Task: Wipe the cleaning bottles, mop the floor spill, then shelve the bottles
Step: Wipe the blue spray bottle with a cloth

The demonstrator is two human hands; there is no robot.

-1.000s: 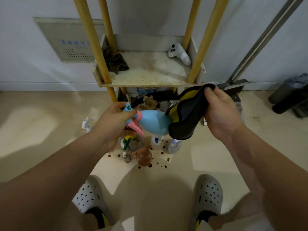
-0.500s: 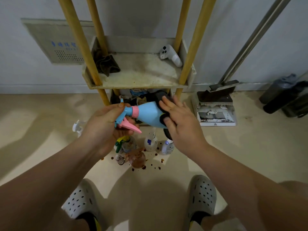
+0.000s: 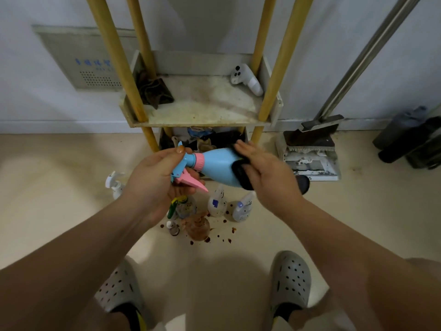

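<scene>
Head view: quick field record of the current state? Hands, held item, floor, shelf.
left hand: grips the trigger head of a light-blue plastic spray bottle with pink trigger, held sideways
right hand: flat fingers press a dark cloth against the bottle's body
floor: several small bottles stand among brown spill spots
shelf tray: holds a crumpled dark rag and a white handheld device; no bottles on it
stage: wiping; spill not mopped, nothing shelved
</scene>
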